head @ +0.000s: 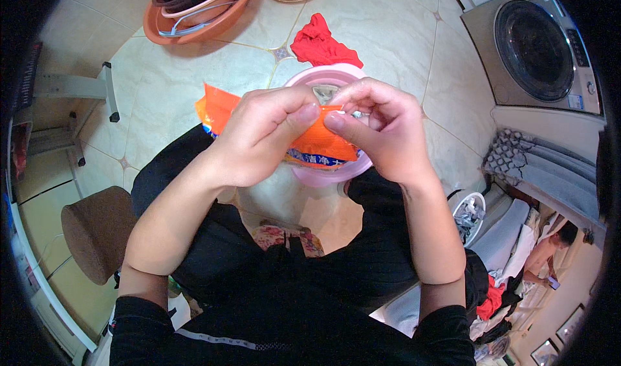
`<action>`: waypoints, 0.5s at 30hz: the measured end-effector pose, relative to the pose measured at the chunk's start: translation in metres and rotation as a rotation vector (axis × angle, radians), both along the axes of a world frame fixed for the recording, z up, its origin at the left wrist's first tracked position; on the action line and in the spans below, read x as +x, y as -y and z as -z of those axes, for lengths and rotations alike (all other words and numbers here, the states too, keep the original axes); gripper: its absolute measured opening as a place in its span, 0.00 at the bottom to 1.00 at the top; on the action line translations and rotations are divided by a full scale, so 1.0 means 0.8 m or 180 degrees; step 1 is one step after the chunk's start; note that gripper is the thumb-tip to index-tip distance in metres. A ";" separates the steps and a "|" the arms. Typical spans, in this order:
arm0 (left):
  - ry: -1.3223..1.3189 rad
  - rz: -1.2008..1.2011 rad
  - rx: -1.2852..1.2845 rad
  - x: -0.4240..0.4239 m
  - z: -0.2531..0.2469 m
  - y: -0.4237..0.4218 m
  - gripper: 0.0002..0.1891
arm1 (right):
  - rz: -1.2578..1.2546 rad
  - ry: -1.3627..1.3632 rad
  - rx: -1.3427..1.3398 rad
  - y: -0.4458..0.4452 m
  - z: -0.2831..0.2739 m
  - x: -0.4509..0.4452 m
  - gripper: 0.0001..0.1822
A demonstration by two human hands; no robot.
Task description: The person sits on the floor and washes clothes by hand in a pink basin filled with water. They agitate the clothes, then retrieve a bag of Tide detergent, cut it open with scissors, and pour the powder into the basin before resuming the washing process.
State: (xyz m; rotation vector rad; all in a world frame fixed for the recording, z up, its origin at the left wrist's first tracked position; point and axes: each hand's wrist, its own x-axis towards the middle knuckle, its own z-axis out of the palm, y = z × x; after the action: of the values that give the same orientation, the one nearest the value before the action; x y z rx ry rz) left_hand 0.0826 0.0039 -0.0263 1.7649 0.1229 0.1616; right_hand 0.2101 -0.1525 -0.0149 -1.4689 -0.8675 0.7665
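Both hands hold an orange plastic packet (320, 140) that bears printed writing on a blue band. My left hand (269, 128) pinches its edge between thumb and fingers, and one end of the packet sticks out to the left behind that hand. My right hand (383, 123) grips the edge close by, thumb in front, with a small whitish bit at the thumb tip. Under the hands a pink basin (335, 174) stands on the tiled floor, its inside mostly hidden. A crumpled red cloth (322, 45) lies on the floor just beyond the basin.
Nested tubs, the outermost an orange-brown basin (153, 28), stand at the upper left. A front-loading washing machine (533, 50) is at the upper right. A brown stool (97, 235) is at left, a white bin (478, 201) at right. Farther right a person (541, 259) holds a phone.
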 end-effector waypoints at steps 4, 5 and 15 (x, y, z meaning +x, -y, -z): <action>-0.0033 0.0150 -0.0591 -0.006 -0.004 0.003 0.14 | 0.0096 -0.0791 0.0191 -0.003 -0.005 -0.004 0.05; -0.0017 0.0186 -0.0674 -0.008 -0.003 0.002 0.14 | 0.0025 -0.0702 0.0131 -0.003 -0.005 -0.005 0.05; -0.0125 0.0057 -0.0613 -0.003 -0.011 0.005 0.13 | -0.0446 -0.0162 -0.0641 -0.010 -0.034 0.015 0.06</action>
State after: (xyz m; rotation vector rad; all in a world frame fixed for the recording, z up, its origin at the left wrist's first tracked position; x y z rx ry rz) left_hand 0.0799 -0.0001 -0.0177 1.5773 0.1462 0.0988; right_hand 0.2225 -0.1447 0.0124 -1.5690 -0.8811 1.0157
